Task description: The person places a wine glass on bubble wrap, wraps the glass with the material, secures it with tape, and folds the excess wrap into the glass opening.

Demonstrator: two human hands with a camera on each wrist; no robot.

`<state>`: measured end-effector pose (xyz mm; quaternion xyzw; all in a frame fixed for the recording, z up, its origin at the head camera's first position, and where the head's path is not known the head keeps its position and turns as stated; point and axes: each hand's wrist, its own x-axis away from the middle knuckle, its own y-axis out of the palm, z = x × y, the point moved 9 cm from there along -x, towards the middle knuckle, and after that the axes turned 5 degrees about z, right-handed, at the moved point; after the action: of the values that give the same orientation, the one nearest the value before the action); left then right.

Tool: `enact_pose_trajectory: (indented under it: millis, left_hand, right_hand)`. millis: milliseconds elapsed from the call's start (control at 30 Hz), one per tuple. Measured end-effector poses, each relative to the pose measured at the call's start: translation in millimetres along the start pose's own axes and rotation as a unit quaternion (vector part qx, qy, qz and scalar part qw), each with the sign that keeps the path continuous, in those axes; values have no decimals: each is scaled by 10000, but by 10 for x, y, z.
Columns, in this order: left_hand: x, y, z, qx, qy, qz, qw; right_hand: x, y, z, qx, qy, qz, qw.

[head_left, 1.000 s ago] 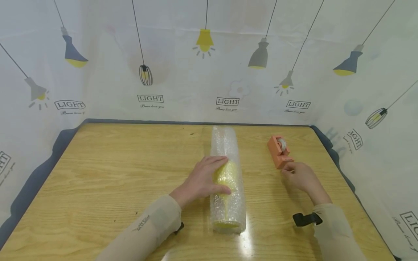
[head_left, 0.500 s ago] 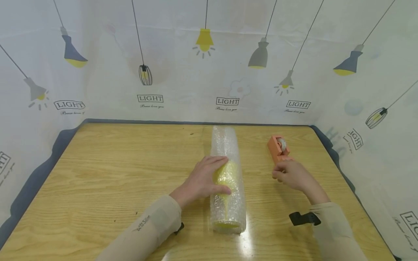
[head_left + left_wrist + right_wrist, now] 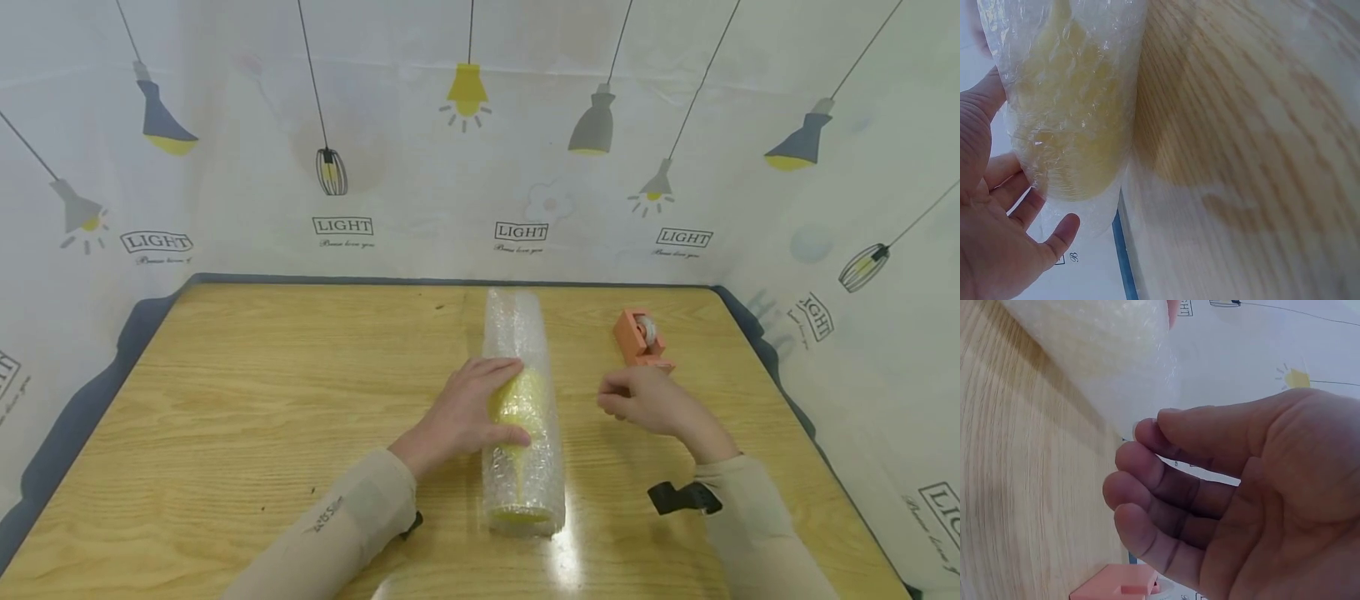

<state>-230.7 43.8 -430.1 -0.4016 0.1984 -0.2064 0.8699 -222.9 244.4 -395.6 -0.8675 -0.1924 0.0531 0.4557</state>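
A yellow goblet-shaped thing (image 3: 523, 400) lies rolled in clear bubble wrap (image 3: 517, 325) at mid-table, its round base toward me. My left hand (image 3: 467, 412) holds the roll from the left, thumb and fingers spread over its top and side. In the left wrist view the wrapped yellow bowl (image 3: 1079, 150) narrows into a stem. My right hand (image 3: 648, 402) is in the air right of the roll, thumb and forefinger pinched together. A small translucent piece of tape (image 3: 1134, 431) shows faintly at those fingertips. Behind this hand stands an orange tape dispenser (image 3: 630, 337), its near end partly hidden.
The wooden table (image 3: 300, 375) ends at a dark-edged border along the back. A white curtain (image 3: 420, 167) printed with hanging lamps rises behind it and on both sides. Black straps are on both wrists.
My right hand has moved left, away from the dispenser's near end toward the wrapped roll, fingertips still pinched. My left hand and the roll have stayed in place.
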Motion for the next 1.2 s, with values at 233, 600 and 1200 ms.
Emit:
enact_pose_trajectory:
  millis: [233, 600, 1200]
  left_hand:
    - [-3, -2, -8, 16, 40, 31, 10000]
    - [-2, -4, -19, 38, 22, 15, 10000]
    - [-7, -7, -6, 102, 102, 82, 9999]
  right_hand:
    - [-55, 57, -175, -210, -313, -142, 9992]
    - [-198, 173, -464, -182, -696, -584, 9957]
    - [-499, 388, -801, 443, -829, -1119, 9893]
